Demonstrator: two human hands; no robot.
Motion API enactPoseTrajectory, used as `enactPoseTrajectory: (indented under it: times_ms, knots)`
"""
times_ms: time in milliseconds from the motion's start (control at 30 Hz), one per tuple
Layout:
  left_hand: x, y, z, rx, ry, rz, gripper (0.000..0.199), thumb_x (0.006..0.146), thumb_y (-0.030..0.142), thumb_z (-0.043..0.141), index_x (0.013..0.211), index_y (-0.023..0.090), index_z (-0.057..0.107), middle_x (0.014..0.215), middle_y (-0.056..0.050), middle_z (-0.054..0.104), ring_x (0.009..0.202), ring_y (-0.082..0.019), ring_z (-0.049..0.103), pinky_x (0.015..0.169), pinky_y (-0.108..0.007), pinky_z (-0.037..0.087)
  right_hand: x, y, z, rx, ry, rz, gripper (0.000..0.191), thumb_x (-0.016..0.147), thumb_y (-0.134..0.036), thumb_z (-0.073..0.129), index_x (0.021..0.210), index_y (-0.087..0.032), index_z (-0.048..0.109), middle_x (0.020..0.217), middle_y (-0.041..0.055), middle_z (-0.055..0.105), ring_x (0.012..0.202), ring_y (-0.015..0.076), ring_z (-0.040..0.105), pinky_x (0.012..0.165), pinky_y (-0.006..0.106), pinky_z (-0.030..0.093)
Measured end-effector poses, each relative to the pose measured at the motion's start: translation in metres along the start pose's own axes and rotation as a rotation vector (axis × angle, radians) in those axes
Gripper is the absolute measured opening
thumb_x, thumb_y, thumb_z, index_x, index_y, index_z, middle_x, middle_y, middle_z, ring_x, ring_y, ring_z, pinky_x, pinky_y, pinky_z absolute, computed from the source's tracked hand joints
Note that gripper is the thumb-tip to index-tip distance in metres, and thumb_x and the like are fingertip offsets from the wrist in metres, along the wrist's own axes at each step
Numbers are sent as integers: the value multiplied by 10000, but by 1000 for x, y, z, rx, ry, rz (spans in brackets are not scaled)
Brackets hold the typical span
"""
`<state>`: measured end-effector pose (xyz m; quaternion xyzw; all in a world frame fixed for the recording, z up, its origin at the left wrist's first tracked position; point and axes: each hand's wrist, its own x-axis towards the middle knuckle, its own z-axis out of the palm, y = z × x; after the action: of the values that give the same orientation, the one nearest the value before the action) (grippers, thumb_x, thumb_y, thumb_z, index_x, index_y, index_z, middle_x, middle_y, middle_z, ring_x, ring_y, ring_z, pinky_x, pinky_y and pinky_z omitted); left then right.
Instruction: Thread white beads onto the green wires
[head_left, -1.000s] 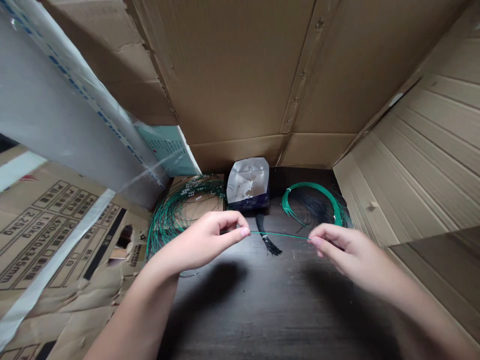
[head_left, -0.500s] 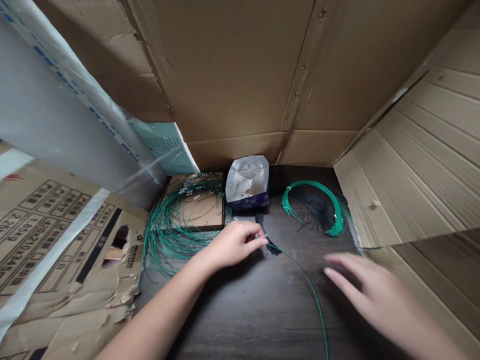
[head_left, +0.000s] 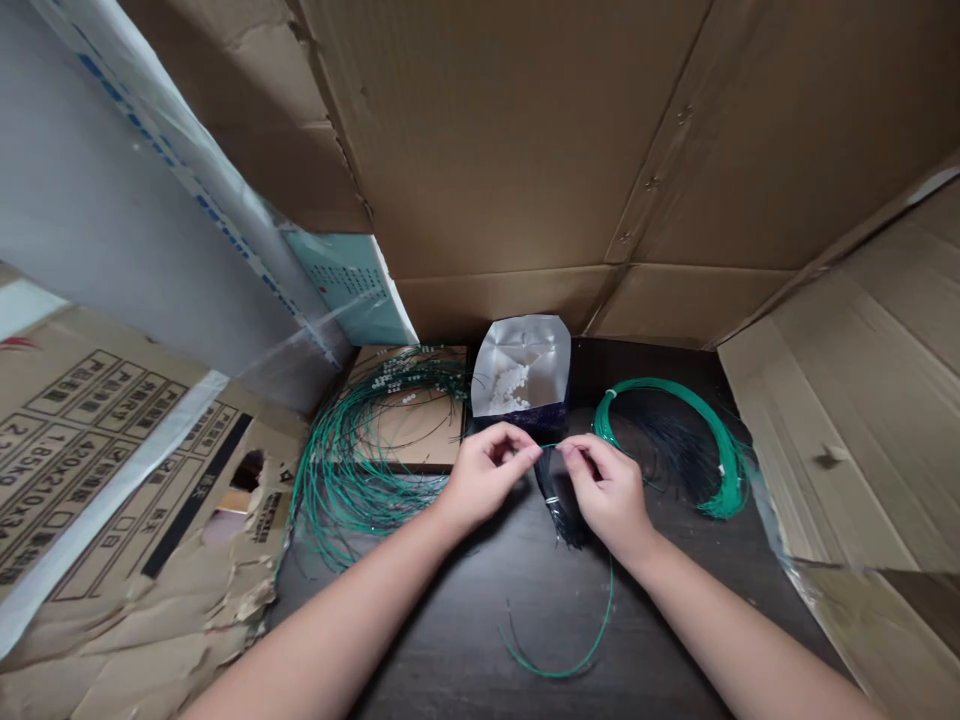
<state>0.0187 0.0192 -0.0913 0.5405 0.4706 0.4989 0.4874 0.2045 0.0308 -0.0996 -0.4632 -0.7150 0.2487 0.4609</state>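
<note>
Both hands pinch one thin green wire (head_left: pixel 609 610) in front of the open pouch. My left hand (head_left: pixel 491 470) grips it between thumb and fingertips. Just to the right, my right hand (head_left: pixel 609 490) closes on the same wire, and a short stretch shows between the two pinches. The rest of the wire hangs past my right hand and curls round on the dark tabletop. Under the fingertips lies a bundle of black wires (head_left: pixel 555 510), bound with a light tie. Any small piece inside the fingertips is too small to make out.
A silver pouch (head_left: pixel 551 345) with small white pieces stands behind my hands. Left, many green wires (head_left: pixel 330 500) with white ends spread over a flat cardboard box (head_left: pixel 420 440). A tied green wire coil (head_left: pixel 731 480) lies right. Cardboard walls (head_left: pixel 510 150) enclose the table (head_left: pixel 450 660).
My right hand has come in from the right and now pinches the green wire beside my left hand. The wire's loose end has swung into a curl in front. The view has shifted slightly.
</note>
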Motion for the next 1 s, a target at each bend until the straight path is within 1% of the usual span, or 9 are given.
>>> enactPoseTrajectory:
  times_ms: [133, 267, 400, 533, 633, 733, 833, 933, 1000]
  knots:
    - [-2, -2, 10, -271, -20, -151, 504, 741, 494, 898, 1047, 140, 710, 872, -54, 713, 654, -98, 559, 597, -216, 438, -4, 4, 2, 76, 62, 58, 340, 1028, -472, 518, 922, -214, 713, 818, 68, 743, 723, 203, 680, 699, 316, 543]
    - [-4, -3, 11, -264, 3, -145, 463, 765, 478, 887, 1059, 148, 749, 931, -85, 762, 594, -85, 554, 532, -211, 433, -8, 8, 4, 144, 60, 139, 396, 1042, -537, 504, 939, -209, 701, 760, 42, 697, 658, 180, 643, 650, 296, 512]
    - [-10, 1, 11, -57, 2, 38, 365, 913, 415, 761, 1205, 197, 777, 1064, -115, 805, 607, -110, 614, 576, -253, 520, -9, 6, 3, 207, -95, 134, 426, 1064, -536, 459, 918, -210, 690, 717, 33, 671, 672, 183, 640, 648, 291, 494]
    - [-17, 6, 10, 213, 52, 270, 245, 1020, 324, 613, 1077, 199, 816, 878, -79, 806, 621, -137, 675, 690, -292, 583, -9, -2, 3, 228, -237, 71, 386, 1078, -474, 442, 887, -219, 658, 695, 25, 660, 672, 184, 638, 665, 293, 488]
    - [-19, 8, 8, 304, 63, 384, 223, 1020, 253, 598, 1112, 193, 792, 1009, -105, 825, 805, -177, 760, 773, -301, 612, -10, -4, 4, 198, -248, 45, 388, 1084, -469, 416, 869, -225, 628, 701, 23, 638, 665, 181, 621, 662, 295, 477]
    - [-19, 7, 5, 362, 15, 576, 274, 988, 145, 605, 1223, 182, 741, 1177, -129, 808, 1027, -202, 777, 884, -316, 631, -11, -2, 6, 178, -268, 29, 403, 1083, -474, 416, 820, -225, 593, 690, 23, 613, 658, 180, 605, 659, 298, 467]
    - [-17, 5, 2, 423, -46, 761, 344, 958, 51, 585, 1255, 167, 713, 1218, -136, 798, 1113, -201, 768, 971, -323, 626, -12, -1, 6, 194, -293, 29, 419, 1089, -466, 411, 804, -217, 591, 676, 23, 603, 637, 177, 585, 668, 308, 470]
    - [-16, 4, 0, 464, -20, 818, 304, 948, 36, 612, 1208, 147, 724, 1140, -133, 816, 1040, -191, 786, 927, -287, 634, -12, -1, 6, 240, -309, 30, 447, 1093, -483, 410, 833, -206, 644, 693, 31, 630, 644, 174, 593, 666, 310, 478]
    - [-15, 4, 1, 455, 60, 779, 215, 958, 58, 626, 1110, 148, 749, 1002, -100, 829, 877, -162, 792, 830, -246, 633, -6, -2, 5, 280, -260, 60, 452, 1081, -526, 440, 908, -202, 703, 786, 54, 691, 706, 178, 632, 685, 309, 504]
